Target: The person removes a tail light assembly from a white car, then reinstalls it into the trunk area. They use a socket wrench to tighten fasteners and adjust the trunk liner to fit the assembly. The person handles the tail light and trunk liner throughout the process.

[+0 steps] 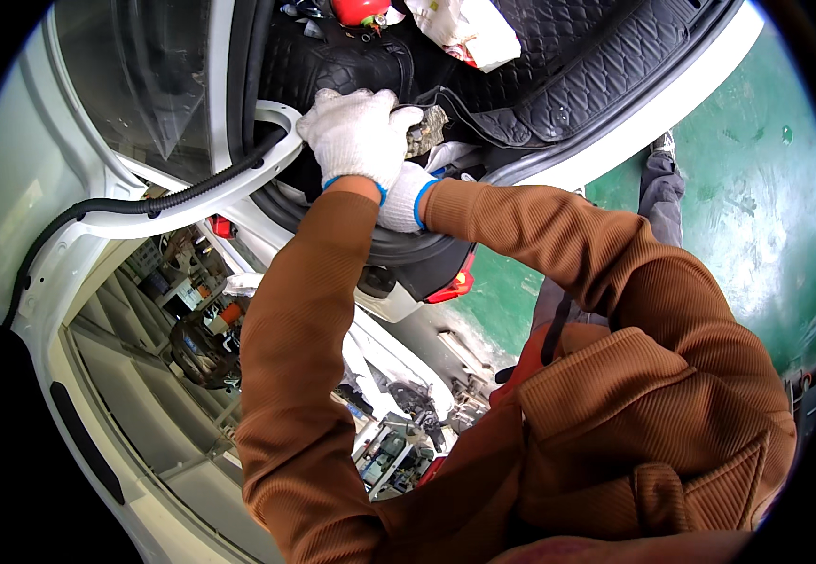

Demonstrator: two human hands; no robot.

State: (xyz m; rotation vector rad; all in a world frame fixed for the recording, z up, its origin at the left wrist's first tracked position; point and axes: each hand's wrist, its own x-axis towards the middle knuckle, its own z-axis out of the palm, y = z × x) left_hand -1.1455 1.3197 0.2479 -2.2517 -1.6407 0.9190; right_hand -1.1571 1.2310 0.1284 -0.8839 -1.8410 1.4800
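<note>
My left hand [356,136], in a white knit glove with a blue cuff, is over the inner side edge of a car's open boot. Its fingers are bent downward, the thumb juts to the right, and what they grip is hidden. Below and partly behind it sits my right hand [402,199], gloved alike; its fingers are out of sight under the left hand. Just right of my left thumb is a crumpled grey-beige piece [427,132] whose kind I cannot make out. Black quilted lining [352,70] covers the boot beyond my hands.
A white curved hinge arm [182,218] with black corrugated conduit [203,179] stands left of my hands. In the boot lie a red rounded object [361,11] and a crumpled white bag [469,33]. A red tail light [453,282] sits below; green floor [737,216] spreads right.
</note>
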